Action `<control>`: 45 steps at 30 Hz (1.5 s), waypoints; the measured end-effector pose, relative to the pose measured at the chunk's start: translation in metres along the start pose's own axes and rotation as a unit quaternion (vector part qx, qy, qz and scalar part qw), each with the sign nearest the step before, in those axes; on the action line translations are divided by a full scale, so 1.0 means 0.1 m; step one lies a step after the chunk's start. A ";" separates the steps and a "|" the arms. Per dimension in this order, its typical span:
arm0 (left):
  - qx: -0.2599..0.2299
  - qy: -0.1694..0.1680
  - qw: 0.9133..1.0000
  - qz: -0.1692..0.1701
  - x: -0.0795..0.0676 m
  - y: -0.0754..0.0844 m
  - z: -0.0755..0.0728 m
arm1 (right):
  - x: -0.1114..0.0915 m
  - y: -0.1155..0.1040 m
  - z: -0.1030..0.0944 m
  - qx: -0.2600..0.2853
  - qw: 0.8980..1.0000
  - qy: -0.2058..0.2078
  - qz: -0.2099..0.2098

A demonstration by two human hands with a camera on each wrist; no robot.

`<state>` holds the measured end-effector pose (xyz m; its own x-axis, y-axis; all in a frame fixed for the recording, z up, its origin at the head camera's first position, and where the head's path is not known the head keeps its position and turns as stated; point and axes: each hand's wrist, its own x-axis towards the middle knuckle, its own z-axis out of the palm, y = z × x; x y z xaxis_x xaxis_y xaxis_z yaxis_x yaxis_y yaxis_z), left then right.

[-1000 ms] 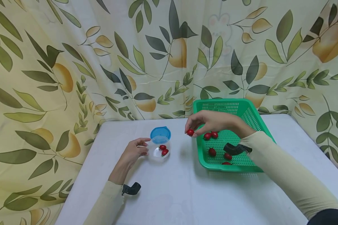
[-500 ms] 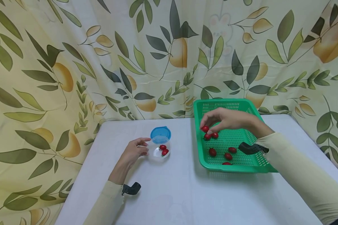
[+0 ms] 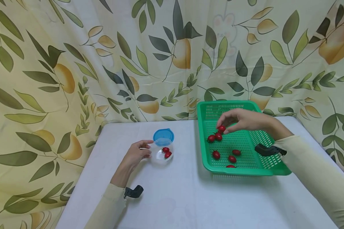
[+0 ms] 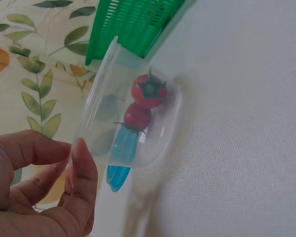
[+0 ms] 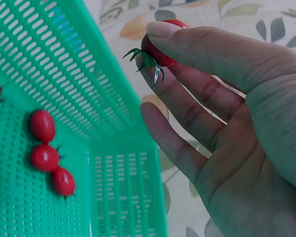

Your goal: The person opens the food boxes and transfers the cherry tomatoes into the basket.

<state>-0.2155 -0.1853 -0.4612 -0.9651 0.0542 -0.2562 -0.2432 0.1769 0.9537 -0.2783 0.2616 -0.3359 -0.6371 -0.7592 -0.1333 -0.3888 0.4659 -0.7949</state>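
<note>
My right hand [image 3: 240, 120] pinches a red cherry tomato [image 5: 160, 47] with a green stem end between thumb and fingers. It is above the left part of the green plastic basket [image 3: 246, 171]. Several other cherry tomatoes lie on the basket floor, a close group [image 5: 45, 158] among them. Away to the left, my left hand [image 3: 136, 154] pinches the rim of a small clear plastic container [image 4: 101, 94] between its fingertips. Two cherry tomatoes [image 4: 149, 91] rest inside it, touching each other. Its blue lid [image 3: 163, 135] is flipped back behind it.
A white cloth [image 3: 177, 197] covers the table, with a strip of it between container and basket. Behind the table hangs a curtain [image 3: 166, 63] printed with leaves and fruit. The basket's perforated side walls [image 5: 74, 54] rise around its tomatoes.
My right hand has moved to the right with its tomato, from the basket's left rim to over its inside. The left hand and the container have stayed in place.
</note>
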 end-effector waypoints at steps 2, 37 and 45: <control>0.000 0.000 1.000 0.000 0.00 0.00 0.00 | -0.04 0.03 -0.02 0.001 1.000 0.005 0.004; -0.002 0.011 1.000 -0.007 0.01 0.00 0.02 | 0.09 -0.08 0.01 -0.018 1.000 0.007 -0.007; 0.000 0.013 1.000 -0.006 0.00 0.00 0.02 | 0.33 -0.24 0.08 -0.023 0.999 -0.007 -0.026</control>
<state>-0.2158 -0.1832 -0.4615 -0.9642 0.0257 -0.2641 -0.2556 0.1769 0.9505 -0.2847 0.2214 -0.3264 -0.6068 -0.7884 -0.1012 -0.4514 0.4466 -0.7725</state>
